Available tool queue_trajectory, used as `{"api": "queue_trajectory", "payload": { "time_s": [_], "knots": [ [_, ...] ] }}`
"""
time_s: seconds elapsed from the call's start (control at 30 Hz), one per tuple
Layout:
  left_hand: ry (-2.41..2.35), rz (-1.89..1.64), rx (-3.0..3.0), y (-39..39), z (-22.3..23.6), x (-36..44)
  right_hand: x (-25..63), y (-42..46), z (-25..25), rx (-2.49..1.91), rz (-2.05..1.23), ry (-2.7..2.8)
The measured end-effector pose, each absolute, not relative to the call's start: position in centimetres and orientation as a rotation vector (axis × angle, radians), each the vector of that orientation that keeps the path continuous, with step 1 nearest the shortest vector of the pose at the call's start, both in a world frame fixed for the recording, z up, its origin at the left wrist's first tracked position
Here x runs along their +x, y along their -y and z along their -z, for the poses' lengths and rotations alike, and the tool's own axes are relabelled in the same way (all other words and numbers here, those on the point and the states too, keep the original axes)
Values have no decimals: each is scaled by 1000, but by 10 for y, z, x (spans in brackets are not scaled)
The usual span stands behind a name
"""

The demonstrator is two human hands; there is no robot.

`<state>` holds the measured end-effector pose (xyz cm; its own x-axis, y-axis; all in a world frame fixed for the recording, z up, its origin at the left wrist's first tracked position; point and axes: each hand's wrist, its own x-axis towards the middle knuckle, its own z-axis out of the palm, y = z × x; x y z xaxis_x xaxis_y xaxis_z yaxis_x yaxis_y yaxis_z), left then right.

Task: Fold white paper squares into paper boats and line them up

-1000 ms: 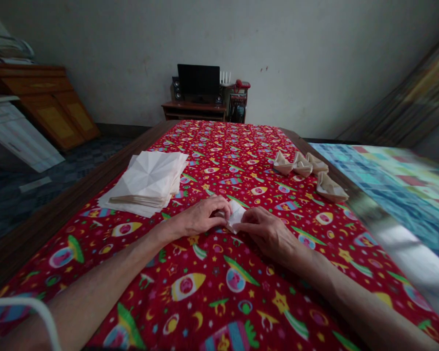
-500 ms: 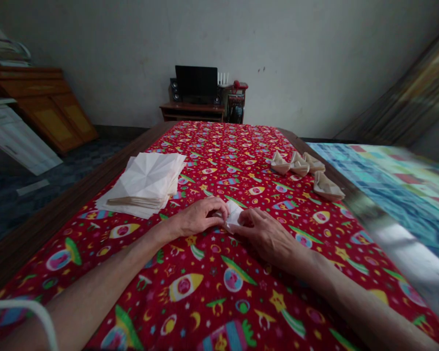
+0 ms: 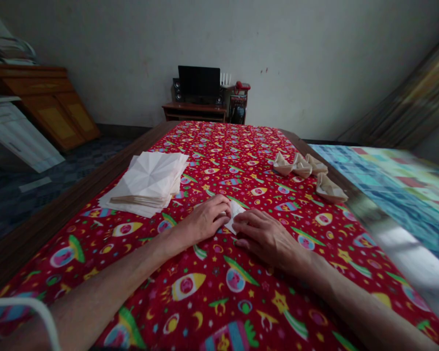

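A small piece of folded white paper (image 3: 235,214) lies on the red patterned tablecloth in front of me, partly hidden by both hands. My left hand (image 3: 212,217) is closed over its left side, the fingers curled down onto it. On the other side, my right hand (image 3: 265,236) rests with its fingertips at the paper's right edge. Its thumb sits lower on the cloth, apart from the fingers. To the left is a stack of creased white paper squares (image 3: 149,173). Several folded paper boats (image 3: 331,189) stand at the right.
The red tablecloth (image 3: 219,282) covers a dark wooden table. A white cable (image 3: 29,302) curves in at the lower left. Beyond the table are a monitor (image 3: 199,81) and a red telephone (image 3: 242,87). Wooden cabinets stand left; a patterned bed (image 3: 388,190) adjoins the right side.
My right thumb has come off the paper and moved down onto the cloth, and the right fingers have straightened. My left fingers now cover more of the paper. The view has shifted slightly.
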<state>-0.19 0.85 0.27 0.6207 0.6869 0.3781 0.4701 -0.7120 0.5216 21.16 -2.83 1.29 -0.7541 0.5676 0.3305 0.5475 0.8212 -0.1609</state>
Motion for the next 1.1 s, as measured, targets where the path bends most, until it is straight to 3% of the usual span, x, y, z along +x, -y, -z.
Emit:
{"api": "queue_trajectory", "payload": {
  "time_s": [0.17, 0.57, 0.93, 1.1],
  "knots": [
    [-696, -694, 2531, -9, -9, -14, 211, 23, -13, -853, -95, 2645],
    [-831, -554, 2857, 4, -16, -13, 214, 14, -15, -849, -144, 2626],
    [-1092, -871, 2654, 1, 4, -6, 211, 2, -4, -1013, -401, 2324],
    [-1196, -873, 2602, -4, 6, -8, 201, -2, -6, -1250, -285, 2276]
  ]
}}
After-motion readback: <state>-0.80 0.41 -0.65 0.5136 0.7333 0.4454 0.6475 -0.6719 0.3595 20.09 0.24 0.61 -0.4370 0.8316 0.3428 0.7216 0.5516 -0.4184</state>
